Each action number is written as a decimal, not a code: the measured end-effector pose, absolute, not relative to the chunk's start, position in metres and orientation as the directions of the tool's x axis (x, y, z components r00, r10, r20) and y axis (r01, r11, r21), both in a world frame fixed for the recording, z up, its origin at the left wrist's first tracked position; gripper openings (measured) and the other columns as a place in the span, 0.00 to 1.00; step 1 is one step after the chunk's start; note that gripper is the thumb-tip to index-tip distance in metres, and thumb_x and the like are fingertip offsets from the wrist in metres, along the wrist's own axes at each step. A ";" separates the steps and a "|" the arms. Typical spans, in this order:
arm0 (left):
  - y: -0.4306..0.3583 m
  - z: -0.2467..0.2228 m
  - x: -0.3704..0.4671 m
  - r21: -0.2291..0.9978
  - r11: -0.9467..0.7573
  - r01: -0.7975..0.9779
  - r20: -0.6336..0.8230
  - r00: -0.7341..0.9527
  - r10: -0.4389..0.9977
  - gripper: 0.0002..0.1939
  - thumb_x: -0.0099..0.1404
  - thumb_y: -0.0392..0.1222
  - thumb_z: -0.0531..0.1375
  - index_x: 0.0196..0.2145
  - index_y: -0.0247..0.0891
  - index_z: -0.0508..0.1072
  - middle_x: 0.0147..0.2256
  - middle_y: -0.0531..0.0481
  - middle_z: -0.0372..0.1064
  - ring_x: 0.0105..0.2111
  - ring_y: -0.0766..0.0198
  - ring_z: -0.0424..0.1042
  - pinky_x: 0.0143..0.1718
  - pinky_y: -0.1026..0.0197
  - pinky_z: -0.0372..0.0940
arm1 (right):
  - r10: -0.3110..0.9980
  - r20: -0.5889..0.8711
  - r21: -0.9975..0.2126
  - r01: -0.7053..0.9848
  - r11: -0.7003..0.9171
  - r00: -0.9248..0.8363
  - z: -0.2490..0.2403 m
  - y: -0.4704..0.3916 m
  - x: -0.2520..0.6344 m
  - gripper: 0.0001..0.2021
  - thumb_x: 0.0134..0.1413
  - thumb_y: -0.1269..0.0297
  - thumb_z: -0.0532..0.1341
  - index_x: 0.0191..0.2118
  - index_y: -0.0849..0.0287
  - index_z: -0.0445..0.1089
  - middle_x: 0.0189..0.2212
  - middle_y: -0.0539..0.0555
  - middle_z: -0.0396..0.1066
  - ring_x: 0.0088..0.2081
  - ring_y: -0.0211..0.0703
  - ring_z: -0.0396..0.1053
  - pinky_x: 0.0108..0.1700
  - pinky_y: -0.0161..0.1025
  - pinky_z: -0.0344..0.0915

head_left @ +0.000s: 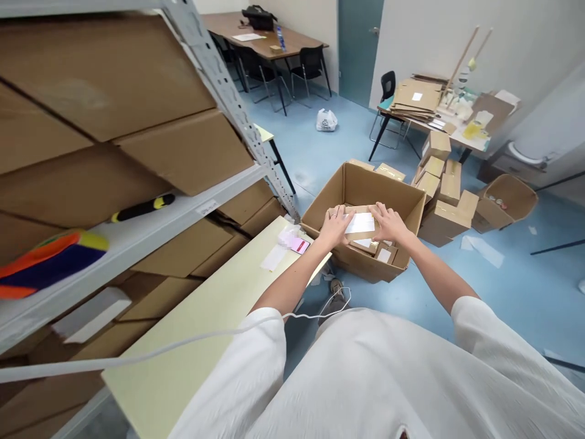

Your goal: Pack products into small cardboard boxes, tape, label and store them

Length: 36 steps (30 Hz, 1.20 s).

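Between my two hands is a small cardboard box (360, 234) with a white label on its upper face. My left hand (337, 225) grips its left end, thumb on top by the label. At the right end my right hand (386, 222) holds it the same way. The undersides of both hands' grips are hidden. Below and around them stands a large open carton (356, 266), and the small box is at its mouth. Inside the carton lie several smaller boxes (385, 253), some with white labels.
A pale table (214, 311) with a phone (300, 245) and paper slips adjoins the carton's left. A metal shelf (228, 195) full of cartons rises at left. Taped boxes (450, 183) and an open bin-like carton (507, 201) stand right. A white cable (183, 339) crosses before me.
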<state>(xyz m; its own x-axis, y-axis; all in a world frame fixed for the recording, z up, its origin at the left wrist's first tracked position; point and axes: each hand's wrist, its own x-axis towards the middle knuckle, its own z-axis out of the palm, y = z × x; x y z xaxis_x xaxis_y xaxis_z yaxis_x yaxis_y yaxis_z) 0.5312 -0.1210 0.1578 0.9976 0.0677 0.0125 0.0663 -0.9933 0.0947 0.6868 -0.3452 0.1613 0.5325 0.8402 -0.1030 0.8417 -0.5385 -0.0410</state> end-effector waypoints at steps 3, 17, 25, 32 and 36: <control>-0.106 0.148 0.570 0.110 -0.994 0.005 -0.011 1.000 0.004 0.69 0.49 0.50 0.82 0.79 0.42 0.50 0.78 0.26 0.42 0.77 0.29 0.43 0.75 0.33 0.41 | 0.804 -0.119 -0.032 0.807 -0.590 0.583 0.152 -0.339 0.711 0.70 0.46 0.33 0.75 0.83 0.48 0.33 0.82 0.64 0.30 0.72 0.83 0.52 0.70 0.70 0.54; -0.075 0.064 0.646 0.235 -0.946 -0.222 -0.236 0.932 -0.277 0.66 0.49 0.46 0.82 0.77 0.42 0.54 0.77 0.24 0.44 0.76 0.30 0.46 0.73 0.32 0.47 | 0.663 -0.454 -0.103 0.704 -0.702 0.595 0.063 -0.337 0.738 0.73 0.45 0.34 0.76 0.83 0.48 0.29 0.83 0.65 0.24 0.80 0.78 0.24 0.75 0.77 0.32; -0.080 0.029 0.670 0.291 -0.944 -0.154 -0.355 0.899 -0.256 0.67 0.49 0.45 0.82 0.78 0.45 0.52 0.77 0.25 0.43 0.77 0.30 0.46 0.74 0.31 0.45 | 0.556 -0.580 -0.133 0.604 -0.786 0.596 0.029 -0.336 0.758 0.73 0.44 0.42 0.79 0.83 0.44 0.29 0.82 0.67 0.27 0.76 0.84 0.46 0.69 0.76 0.57; -0.081 0.005 0.690 0.313 -0.948 -0.054 -0.410 0.893 -0.186 0.68 0.52 0.45 0.81 0.80 0.45 0.47 0.79 0.27 0.38 0.79 0.34 0.38 0.76 0.28 0.36 | 0.616 -0.540 -0.250 0.590 -0.768 0.573 0.012 -0.333 0.786 0.65 0.47 0.49 0.79 0.82 0.47 0.40 0.80 0.70 0.34 0.67 0.75 0.64 0.60 0.59 0.72; -0.080 -0.006 0.695 0.336 -0.937 0.094 -0.383 0.922 -0.045 0.55 0.68 0.50 0.71 0.80 0.41 0.45 0.80 0.29 0.35 0.80 0.36 0.36 0.77 0.29 0.37 | 0.553 -0.521 -0.239 0.510 -0.826 0.651 -0.004 -0.321 0.821 0.62 0.48 0.51 0.78 0.81 0.49 0.42 0.79 0.71 0.34 0.65 0.73 0.67 0.59 0.58 0.72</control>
